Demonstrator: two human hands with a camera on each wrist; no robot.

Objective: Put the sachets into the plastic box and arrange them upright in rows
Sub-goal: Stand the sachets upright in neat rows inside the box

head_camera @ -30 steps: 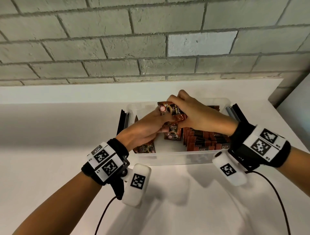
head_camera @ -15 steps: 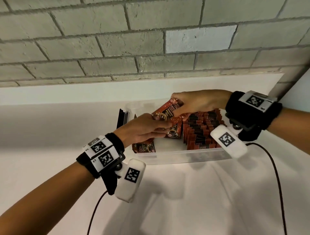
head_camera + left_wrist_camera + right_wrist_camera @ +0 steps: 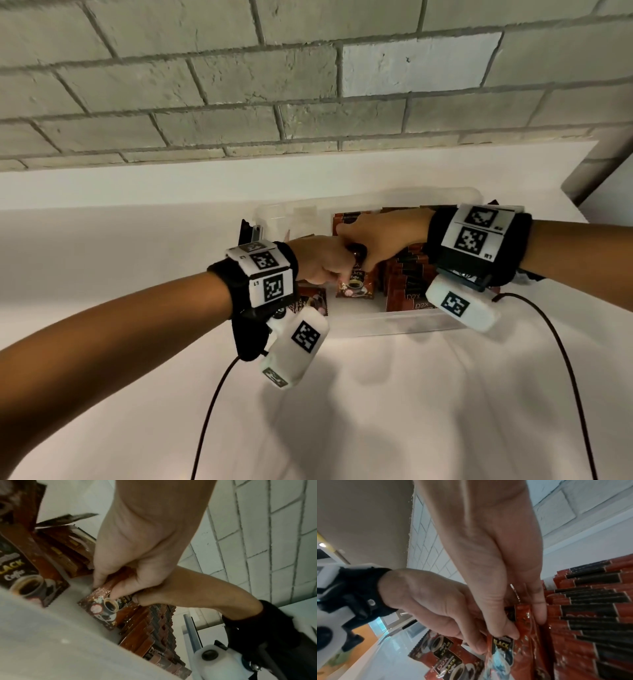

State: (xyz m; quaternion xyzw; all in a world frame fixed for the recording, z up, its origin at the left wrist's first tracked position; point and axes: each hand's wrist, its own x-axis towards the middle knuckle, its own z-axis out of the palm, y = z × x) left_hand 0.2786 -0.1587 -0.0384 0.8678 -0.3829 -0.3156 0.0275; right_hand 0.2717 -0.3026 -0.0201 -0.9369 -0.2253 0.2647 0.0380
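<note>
A clear plastic box [image 3: 383,323] stands on the white table against the wall. Along its right side a row of upright red-brown coffee sachets [image 3: 407,279] fills the box. My left hand [image 3: 327,274] and right hand [image 3: 363,258] meet inside the box, left of that row. Together they pinch one coffee sachet [image 3: 356,286], upright, its lower end near the box floor. In the left wrist view my left hand [image 3: 106,591] grips the sachet [image 3: 104,605] and the other hand's thumb presses on it. The right hand [image 3: 505,615] pinches its top edge [image 3: 502,647].
Loose sachets [image 3: 311,301] lie flat in the box's left part, also the loose sachets [image 3: 447,655] in the right wrist view. A black latch [image 3: 247,233] sticks out at the box's left end. Two cables [image 3: 209,411] trail over the table [image 3: 411,411] towards me.
Both hands have come down from above the box into it, carrying the sachet from a tilted hold to upright beside the row. My right wrist has swung round to the right.
</note>
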